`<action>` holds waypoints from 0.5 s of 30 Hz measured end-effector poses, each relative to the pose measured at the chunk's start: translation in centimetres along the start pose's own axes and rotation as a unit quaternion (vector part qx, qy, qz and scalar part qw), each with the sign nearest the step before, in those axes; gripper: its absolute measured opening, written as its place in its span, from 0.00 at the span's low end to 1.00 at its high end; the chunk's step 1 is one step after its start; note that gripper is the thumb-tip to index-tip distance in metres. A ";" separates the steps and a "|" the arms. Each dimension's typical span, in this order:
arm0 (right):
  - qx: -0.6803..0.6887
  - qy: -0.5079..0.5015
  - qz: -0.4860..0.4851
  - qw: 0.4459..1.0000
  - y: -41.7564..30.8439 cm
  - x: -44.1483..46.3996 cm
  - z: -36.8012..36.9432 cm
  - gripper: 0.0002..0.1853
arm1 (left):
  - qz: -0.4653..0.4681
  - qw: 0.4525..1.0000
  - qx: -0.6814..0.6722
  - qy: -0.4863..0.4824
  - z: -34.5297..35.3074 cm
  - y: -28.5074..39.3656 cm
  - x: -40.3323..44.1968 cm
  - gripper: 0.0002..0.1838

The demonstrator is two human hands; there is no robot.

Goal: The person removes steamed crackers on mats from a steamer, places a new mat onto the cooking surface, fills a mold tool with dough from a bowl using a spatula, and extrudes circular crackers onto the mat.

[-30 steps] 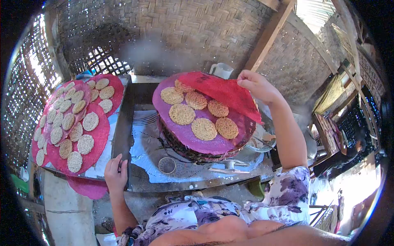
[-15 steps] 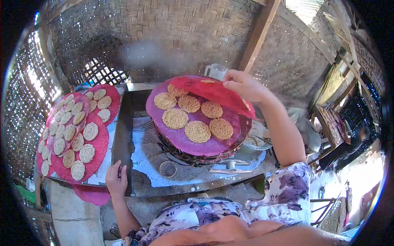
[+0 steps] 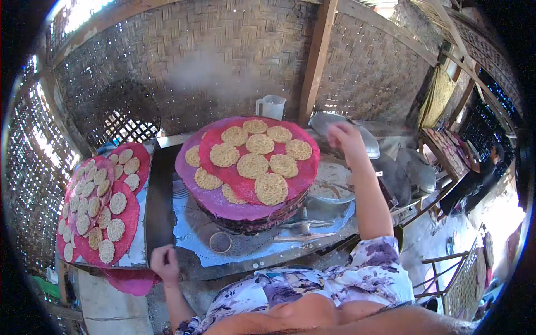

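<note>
Right hand (image 3: 344,139) is off everything, fingers partly curled, just right of the red sheet (image 3: 306,165); left hand (image 3: 165,264) is loosely curled, nothing visible in it, beside the worktop (image 3: 192,269) edge, and the two are well apart. Red sheet lies flat with round noodle cakes (image 3: 252,166) on it, overlapping the purple sheet (image 3: 187,167) atop the woven basket (image 3: 245,223); clear pitcher (image 3: 273,107) stands behind.

round tan crinkly-textured cakes (image 3: 252,166) on top red sheet (image 3: 305,173): 9 | same, on purple sheet (image 3: 188,171) below: 3 plus maybe a sliver | translucent plastic jugs (image 3: 273,107): 1 | left-side cakes: overlapped, no exact count
</note>
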State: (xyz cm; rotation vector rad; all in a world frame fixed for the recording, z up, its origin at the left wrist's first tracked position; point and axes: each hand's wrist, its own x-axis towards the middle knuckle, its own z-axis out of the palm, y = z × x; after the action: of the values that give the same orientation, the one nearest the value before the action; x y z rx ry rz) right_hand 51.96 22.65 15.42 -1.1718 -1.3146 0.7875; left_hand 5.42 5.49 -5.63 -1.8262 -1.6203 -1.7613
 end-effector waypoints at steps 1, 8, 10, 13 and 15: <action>0.012 0.034 0.010 0.999 2.0 -0.7 -1.3 0.10 | -0.103 0.991 -0.076 -0.041 1.3 1.1 -1.1 0.06; 0.117 -0.001 0.315 0.942 16.0 -5.7 -1.9 0.21 | -0.563 0.541 -0.502 -0.371 11.9 4.8 -7.5 0.42; 0.241 -0.041 0.357 0.902 17.5 -5.6 -0.3 0.24 | -0.603 0.454 -0.576 -0.315 13.4 5.8 -7.2 0.41; 0.344 -0.022 0.408 0.846 17.2 -4.5 0.4 0.25 | -0.643 0.394 -0.639 -0.153 14.8 7.1 -5.7 0.34; 0.355 -0.003 0.416 0.837 18.0 -3.5 0.3 0.25 | -0.673 0.401 -0.621 -0.008 15.1 8.4 -4.1 0.29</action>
State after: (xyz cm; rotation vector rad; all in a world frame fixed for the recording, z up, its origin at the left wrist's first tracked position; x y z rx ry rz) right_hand 54.36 24.43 -2.69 -1.0755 -0.3451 1.7272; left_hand 22.21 10.31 -8.84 0.5312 -1.8969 -4.4086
